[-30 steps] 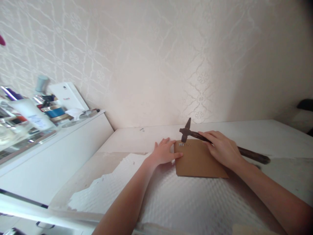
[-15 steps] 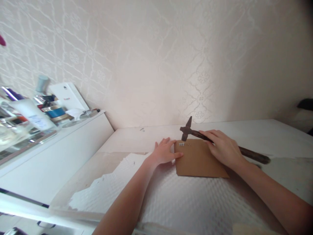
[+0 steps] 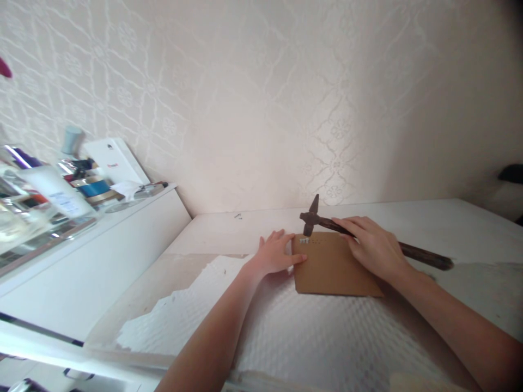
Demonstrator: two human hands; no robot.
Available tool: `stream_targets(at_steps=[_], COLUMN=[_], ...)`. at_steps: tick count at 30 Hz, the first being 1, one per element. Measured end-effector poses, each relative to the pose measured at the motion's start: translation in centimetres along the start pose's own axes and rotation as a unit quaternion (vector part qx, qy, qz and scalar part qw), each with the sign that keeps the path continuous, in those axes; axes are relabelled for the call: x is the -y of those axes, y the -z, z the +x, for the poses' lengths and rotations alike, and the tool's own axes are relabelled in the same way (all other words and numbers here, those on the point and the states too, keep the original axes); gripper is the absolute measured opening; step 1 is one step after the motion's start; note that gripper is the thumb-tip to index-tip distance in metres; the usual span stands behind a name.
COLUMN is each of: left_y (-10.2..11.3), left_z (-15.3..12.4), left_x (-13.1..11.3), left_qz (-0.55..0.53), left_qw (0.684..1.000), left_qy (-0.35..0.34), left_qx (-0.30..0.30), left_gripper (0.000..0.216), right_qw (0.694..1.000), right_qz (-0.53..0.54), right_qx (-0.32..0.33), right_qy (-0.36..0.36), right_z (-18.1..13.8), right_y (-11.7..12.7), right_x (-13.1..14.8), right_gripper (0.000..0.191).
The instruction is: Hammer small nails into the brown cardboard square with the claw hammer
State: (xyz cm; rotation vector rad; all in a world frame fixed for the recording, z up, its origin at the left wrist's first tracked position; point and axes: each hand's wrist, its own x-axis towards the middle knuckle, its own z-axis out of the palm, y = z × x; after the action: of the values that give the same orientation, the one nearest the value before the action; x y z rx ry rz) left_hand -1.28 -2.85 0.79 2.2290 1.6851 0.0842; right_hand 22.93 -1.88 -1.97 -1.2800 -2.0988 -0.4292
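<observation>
A flat brown piece of cardboard (image 3: 335, 269) lies on the white surface in front of me. My left hand (image 3: 274, 253) rests at its left edge, fingers spread, thumb on the cardboard. Several small silvery screws or nails (image 3: 304, 240) stand near the cardboard's upper left corner, with a row of small dark marks to their right. My right hand (image 3: 371, 247) is wrapped round the wooden handle of a hammer (image 3: 311, 219). The dark hammer head is just above and behind the small metal pieces; whether it touches one I cannot tell.
White quilted padding (image 3: 327, 337) covers the near surface. A few small metal pieces (image 3: 238, 216) lie by the patterned wall (image 3: 261, 109). On the left, a white cabinet (image 3: 102, 261) bears bottles, jars and a white box (image 3: 116, 160).
Almost nothing differs. The hammer and both hands keep nearly the same place, and the whole view has shifted very slightly.
</observation>
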Motion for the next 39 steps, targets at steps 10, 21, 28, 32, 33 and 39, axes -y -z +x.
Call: stream_targets(at_steps=[10, 21, 28, 32, 33, 39], left_y=[0.23, 0.21, 0.14, 0.08, 0.06, -0.06], left_z=[-0.12, -0.13, -0.14, -0.06, -0.04, -0.05], left_x=[-0.11, -0.09, -0.11, 0.01, 0.05, 0.07], left_qz=[0.015, 0.02, 0.015, 0.021, 0.022, 0.021], left_qw=[1.0, 1.0, 1.0, 1.0, 1.0, 1.0], left_qy=[0.001, 0.002, 0.0, -0.002, -0.002, -0.004], left_qx=[0.013, 0.015, 0.011, 0.008, 0.008, 0.005], left_gripper=[0.084, 0.084, 0.086, 0.084, 0.084, 0.084], right_qw=[1.0, 0.999, 0.999, 0.999, 0.999, 0.998], right_qz=[-0.01, -0.006, -0.002, -0.007, -0.007, -0.008], right_qx=[-0.009, -0.032, -0.032, -0.012, -0.008, -0.048], right_qy=[0.008, 0.03, 0.034, 0.035, 0.037, 0.027], right_z=[0.01, 0.13, 0.09, 0.05, 0.04, 0.01], right_y=[0.06, 0.2, 0.14, 0.15, 0.16, 0.21], right_x=[-0.04, 0.15, 0.26, 0.15, 0.13, 0.0], right_gripper=[0.037, 0.036, 0.037, 0.038, 0.038, 0.038])
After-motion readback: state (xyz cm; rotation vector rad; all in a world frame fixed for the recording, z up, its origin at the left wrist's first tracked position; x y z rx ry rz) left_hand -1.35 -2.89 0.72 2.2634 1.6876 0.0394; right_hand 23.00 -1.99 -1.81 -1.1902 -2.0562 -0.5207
